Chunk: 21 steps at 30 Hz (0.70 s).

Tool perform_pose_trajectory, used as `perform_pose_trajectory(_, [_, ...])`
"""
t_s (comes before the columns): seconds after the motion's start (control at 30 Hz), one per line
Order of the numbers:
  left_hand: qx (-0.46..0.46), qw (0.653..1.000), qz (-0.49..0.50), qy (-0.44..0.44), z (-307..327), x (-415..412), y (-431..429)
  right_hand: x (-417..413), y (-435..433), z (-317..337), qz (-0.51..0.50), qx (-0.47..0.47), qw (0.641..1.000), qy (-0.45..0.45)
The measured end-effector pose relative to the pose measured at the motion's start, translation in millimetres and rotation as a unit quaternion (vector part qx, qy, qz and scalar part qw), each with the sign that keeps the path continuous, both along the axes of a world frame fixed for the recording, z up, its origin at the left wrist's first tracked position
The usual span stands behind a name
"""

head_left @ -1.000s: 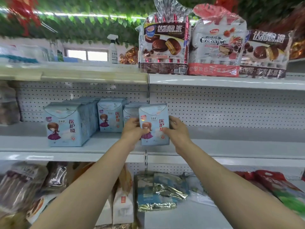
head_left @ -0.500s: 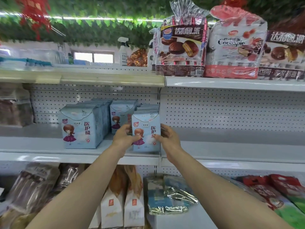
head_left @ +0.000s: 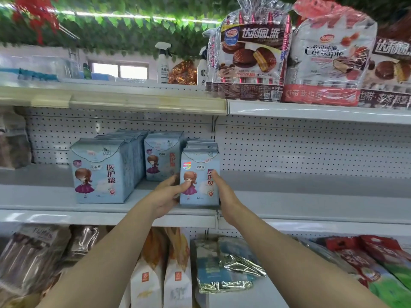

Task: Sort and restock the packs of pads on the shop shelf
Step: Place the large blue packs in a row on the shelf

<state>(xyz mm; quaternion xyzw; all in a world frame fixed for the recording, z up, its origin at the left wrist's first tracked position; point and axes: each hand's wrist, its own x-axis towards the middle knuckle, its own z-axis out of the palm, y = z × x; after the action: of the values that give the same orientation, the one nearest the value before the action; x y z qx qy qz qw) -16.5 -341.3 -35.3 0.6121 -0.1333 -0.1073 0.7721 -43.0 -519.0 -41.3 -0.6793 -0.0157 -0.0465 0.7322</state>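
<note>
Pack of pads (head_left: 199, 177) stands upright at centre frame on the middle shelf (head_left: 311, 206), clasped from both sides.
We see the left hand (head_left: 165, 195) curled round its left edge, thumb on the front; the right hand (head_left: 225, 194) grips the right edge, other fingers hidden. Its long axis runs vertical, dead ahead between equally near hands; we judge the next push goes straight back.
</note>
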Motion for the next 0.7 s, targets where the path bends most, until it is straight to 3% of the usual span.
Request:
perform_pose_trajectory(0.3, [0.02, 0.998, -0.053, -0.005, -0.7, 11.4, 7.1, 8.2, 0.7, -3.5, 0.015, -0.054, 0.998, -0.023])
perform_pose_trajectory(0.7, [0.035, 0.996, -0.08, -0.017, -5.0, 11.1, 10.1, 8.2, -8.9, -8.4, 0.053, -0.048, 0.997, -0.028])
